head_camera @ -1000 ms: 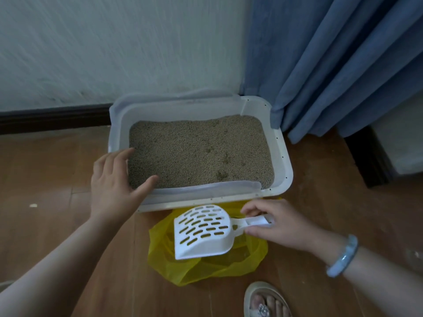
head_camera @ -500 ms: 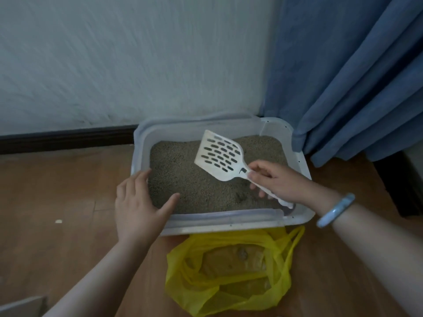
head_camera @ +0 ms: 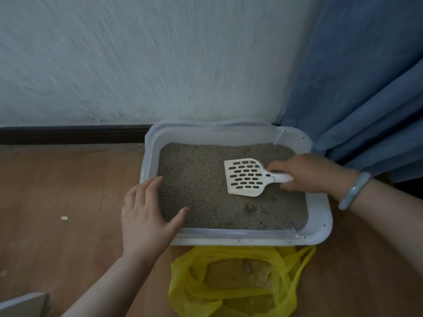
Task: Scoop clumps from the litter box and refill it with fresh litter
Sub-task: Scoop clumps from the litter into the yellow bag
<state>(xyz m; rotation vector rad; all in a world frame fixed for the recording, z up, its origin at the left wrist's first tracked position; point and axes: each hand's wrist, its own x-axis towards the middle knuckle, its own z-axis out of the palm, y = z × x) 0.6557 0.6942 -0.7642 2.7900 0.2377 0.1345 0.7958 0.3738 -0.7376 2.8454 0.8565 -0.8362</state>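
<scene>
At the bottom centre the yellow bag (head_camera: 240,282) lies open on the floor, just below the box (head_camera: 320,216), something lumpy inside. The left hand (head_camera: 146,216), lower left of centre, rests flat on the box's near left corner, fingers straight and a little apart. At centre right the right hand (head_camera: 313,172) holds the scoop (head_camera: 246,177) by its handle, fingers curled round it; the slotted blade sits low over the litter (head_camera: 201,179) (touching or not, I cannot tell). A dark clump (head_camera: 249,208) shows just below the blade. A hasty pass could break it, dropping crumbs through the slots; a fast lift could spill grains short of the bag. The litter is fine, grey-tan, fairly level, filling the white box.
</scene>
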